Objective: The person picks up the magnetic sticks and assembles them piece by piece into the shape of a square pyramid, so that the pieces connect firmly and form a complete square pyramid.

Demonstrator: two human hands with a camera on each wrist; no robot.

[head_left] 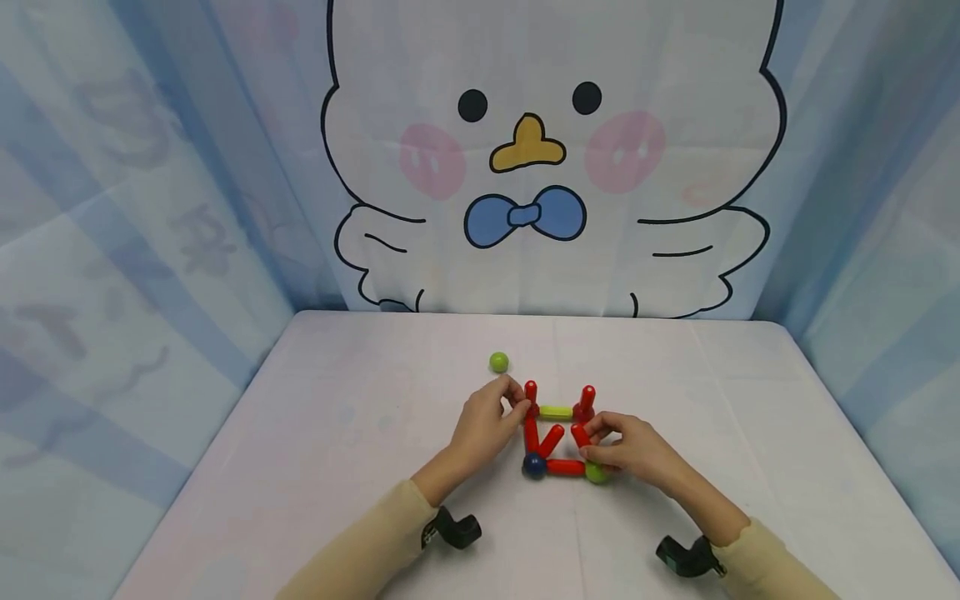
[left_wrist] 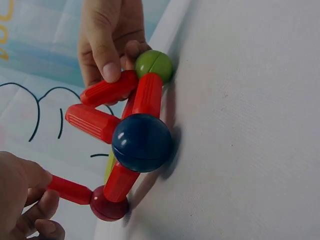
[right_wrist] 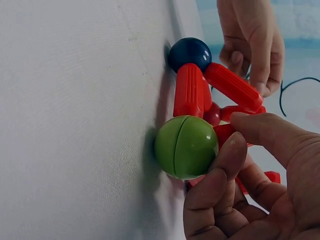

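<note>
Here both hands (head_left: 558,442) curled, pinching red rods (head_left: 558,439) of frame.

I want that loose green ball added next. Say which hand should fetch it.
Left. The left hand lies nearest the loose green ball; the right hand pinches a red rod on the far side.

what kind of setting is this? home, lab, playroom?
Most likely a staged tabletop recording booth. A white table is enclosed by a cartoon bird curtain, and both hands, left hand and right hand, wear wrist cameras while working a magnetic rod-and-ball toy.
</note>
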